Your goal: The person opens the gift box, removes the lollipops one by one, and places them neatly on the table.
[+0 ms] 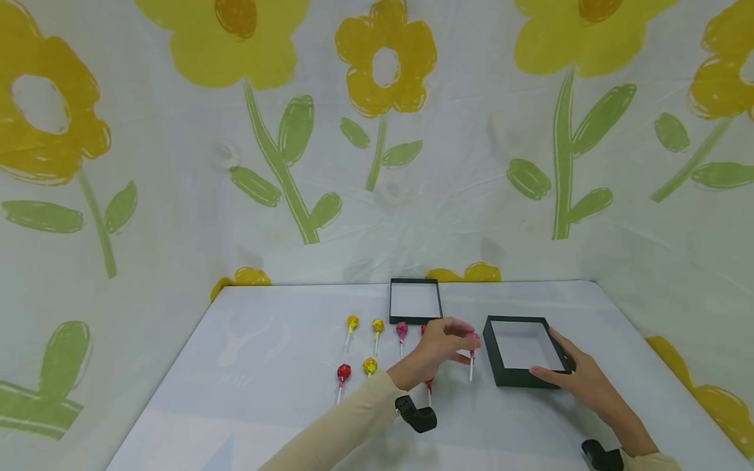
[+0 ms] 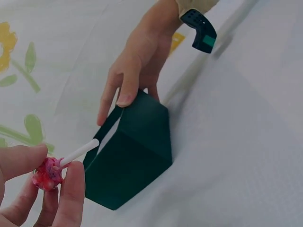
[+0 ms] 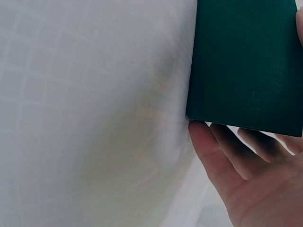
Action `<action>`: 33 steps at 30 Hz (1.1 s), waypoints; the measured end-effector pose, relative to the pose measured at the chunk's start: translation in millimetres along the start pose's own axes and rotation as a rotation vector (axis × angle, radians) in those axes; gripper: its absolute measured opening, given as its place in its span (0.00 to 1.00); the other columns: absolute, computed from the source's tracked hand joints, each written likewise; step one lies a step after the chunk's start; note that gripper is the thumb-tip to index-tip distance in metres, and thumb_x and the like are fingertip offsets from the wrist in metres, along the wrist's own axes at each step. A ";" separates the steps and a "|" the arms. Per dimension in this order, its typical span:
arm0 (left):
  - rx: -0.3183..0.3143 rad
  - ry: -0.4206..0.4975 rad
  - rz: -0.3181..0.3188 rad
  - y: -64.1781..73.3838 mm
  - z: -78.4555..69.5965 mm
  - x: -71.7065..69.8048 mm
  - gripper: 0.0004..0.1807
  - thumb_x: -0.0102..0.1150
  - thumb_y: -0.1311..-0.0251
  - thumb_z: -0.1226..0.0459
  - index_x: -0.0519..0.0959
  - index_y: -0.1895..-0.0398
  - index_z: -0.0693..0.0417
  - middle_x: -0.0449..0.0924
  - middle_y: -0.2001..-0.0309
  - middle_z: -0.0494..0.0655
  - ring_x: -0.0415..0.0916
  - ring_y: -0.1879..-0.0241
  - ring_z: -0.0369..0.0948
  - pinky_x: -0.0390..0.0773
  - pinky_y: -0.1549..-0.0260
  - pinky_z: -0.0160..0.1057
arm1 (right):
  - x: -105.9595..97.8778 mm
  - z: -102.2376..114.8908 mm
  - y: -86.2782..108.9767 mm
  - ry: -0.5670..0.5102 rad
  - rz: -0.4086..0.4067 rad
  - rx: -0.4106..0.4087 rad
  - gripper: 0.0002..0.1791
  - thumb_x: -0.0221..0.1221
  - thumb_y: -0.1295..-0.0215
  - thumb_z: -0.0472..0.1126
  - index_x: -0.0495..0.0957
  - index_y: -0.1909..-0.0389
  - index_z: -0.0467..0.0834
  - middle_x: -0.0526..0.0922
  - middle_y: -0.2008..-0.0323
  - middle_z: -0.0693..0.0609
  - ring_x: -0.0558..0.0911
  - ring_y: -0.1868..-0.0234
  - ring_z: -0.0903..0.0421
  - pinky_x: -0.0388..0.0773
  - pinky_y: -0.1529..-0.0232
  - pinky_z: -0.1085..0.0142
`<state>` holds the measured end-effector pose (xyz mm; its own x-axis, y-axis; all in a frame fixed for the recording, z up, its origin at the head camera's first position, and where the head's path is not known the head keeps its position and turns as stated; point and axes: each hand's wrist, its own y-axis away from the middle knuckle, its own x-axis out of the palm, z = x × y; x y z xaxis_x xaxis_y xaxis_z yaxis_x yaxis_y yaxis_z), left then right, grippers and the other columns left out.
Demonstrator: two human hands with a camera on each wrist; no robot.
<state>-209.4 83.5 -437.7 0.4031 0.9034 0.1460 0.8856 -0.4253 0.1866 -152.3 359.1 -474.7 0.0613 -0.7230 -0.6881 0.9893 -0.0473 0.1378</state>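
Note:
My left hand [image 1: 434, 350] pinches a pink lollipop [image 2: 48, 174] by its wrapped round head, above the table just left of a dark green open-topped box [image 1: 518, 377]. In the head view the white stick points down. My right hand [image 1: 592, 386] grips the box at its near right side, the thumb on the near wall and the fingers along the right wall. The box looks white inside. From the right wrist view, the fingers [image 3: 213, 149] lie against one green wall [image 3: 244, 66] of the box.
Left of my left hand lie several lollipops in two rows, among them a yellow one [image 1: 377, 326], a pink one [image 1: 402, 329] and a red one [image 1: 343, 373]. A shallow dark-rimmed lid or tray [image 1: 415, 320] lies behind them. Flower-printed curtains [image 1: 453, 216] surround the white table [image 1: 253, 392].

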 end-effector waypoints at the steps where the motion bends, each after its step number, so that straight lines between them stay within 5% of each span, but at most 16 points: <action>1: -0.001 0.000 -0.003 0.4 1.1 -0.4 0.11 0.67 0.47 0.69 0.79 0.60 0.57 0.79 0.64 0.47 0.81 0.62 0.49 0.82 0.65 0.45 | 0.0 0.2 0.1 -0.002 0.002 0.001 0.57 0.64 0.44 0.57 0.37 0.25 0.46 0.41 0.30 0.28 0.45 0.34 0.25 0.51 0.45 0.29; 8: -0.001 -0.017 0.002 5.3 6.5 -5.0 0.13 0.66 0.46 0.68 0.78 0.57 0.59 0.79 0.64 0.48 0.81 0.67 0.42 0.82 0.65 0.43 | -0.4 2.1 -1.2 0.001 0.010 0.006 0.57 0.63 0.43 0.58 0.36 0.25 0.46 0.40 0.30 0.27 0.44 0.34 0.25 0.51 0.45 0.29; 33: -0.028 -0.092 -0.013 19.1 24.7 -11.2 0.15 0.65 0.46 0.69 0.76 0.55 0.61 0.77 0.65 0.48 0.80 0.70 0.40 0.82 0.65 0.42 | -2.5 2.5 -0.9 0.001 0.017 0.026 0.57 0.63 0.43 0.59 0.34 0.25 0.47 0.39 0.30 0.27 0.44 0.34 0.24 0.52 0.46 0.28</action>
<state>-191.3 66.6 -459.8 0.4127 0.9093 0.0536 0.8845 -0.4141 0.2151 -153.7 359.2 -471.3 0.0783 -0.7232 -0.6862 0.9844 -0.0526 0.1678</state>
